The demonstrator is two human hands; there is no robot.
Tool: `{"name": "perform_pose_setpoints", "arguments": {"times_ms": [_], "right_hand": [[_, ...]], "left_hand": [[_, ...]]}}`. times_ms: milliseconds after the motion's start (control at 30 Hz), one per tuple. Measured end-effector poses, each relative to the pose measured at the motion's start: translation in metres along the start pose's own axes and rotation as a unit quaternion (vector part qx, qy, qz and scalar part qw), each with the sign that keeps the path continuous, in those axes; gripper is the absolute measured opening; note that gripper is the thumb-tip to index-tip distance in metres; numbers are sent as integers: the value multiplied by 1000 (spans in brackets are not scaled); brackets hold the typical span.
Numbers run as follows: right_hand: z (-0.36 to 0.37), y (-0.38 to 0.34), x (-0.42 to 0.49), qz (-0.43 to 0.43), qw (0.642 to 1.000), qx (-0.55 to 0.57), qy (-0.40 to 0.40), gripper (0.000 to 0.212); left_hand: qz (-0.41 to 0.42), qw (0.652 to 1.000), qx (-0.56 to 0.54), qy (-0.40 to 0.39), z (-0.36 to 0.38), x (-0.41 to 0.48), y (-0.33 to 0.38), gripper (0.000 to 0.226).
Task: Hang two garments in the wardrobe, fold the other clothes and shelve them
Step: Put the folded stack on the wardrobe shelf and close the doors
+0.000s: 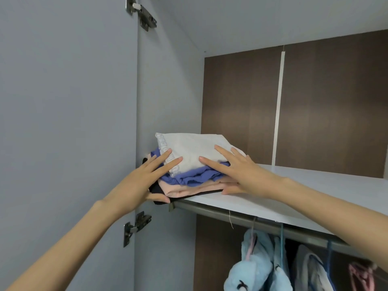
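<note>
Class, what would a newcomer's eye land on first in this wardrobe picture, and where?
First, the stack of folded clothes at the left end of the white shelf, with the left hand and right hand spread against it. Below, a fluffy light-blue garment hangs from the rail.

Folded stack [193,152], white over blue, pink, perhaps black, lies leftmost on the shelf [294,185].

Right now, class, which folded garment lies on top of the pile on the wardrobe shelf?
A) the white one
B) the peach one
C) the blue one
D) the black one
A: the white garment tops the pile, above the blue garment; the left hand and right hand touch it.
</note>
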State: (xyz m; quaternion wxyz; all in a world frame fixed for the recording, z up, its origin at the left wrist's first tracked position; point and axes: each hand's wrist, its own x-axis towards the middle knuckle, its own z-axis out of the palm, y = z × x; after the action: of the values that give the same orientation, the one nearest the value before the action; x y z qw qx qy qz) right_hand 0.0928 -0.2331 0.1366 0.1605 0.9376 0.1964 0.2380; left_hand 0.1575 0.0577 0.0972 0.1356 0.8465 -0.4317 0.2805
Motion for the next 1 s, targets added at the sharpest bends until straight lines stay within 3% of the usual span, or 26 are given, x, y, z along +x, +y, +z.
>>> {"name": "perform_pose_setpoints", "arguments": {"times_ms": [333, 600, 833, 1000], "right_hand": [[32, 39, 32, 33, 999, -40, -3, 92], [65, 71, 74, 112, 991, -31, -65, 88], [85, 98, 94, 100, 993, -5, -57, 73], [93, 113, 100, 83, 995, 8, -56, 73]], "left_hand": [[-35, 999, 4, 14, 25, 41, 4, 89], [-93, 994, 59, 14, 59, 89, 13, 85], [-143, 987, 66, 15, 81, 118, 22, 82], [-171, 982, 79, 8, 89, 130, 26, 82]]}}
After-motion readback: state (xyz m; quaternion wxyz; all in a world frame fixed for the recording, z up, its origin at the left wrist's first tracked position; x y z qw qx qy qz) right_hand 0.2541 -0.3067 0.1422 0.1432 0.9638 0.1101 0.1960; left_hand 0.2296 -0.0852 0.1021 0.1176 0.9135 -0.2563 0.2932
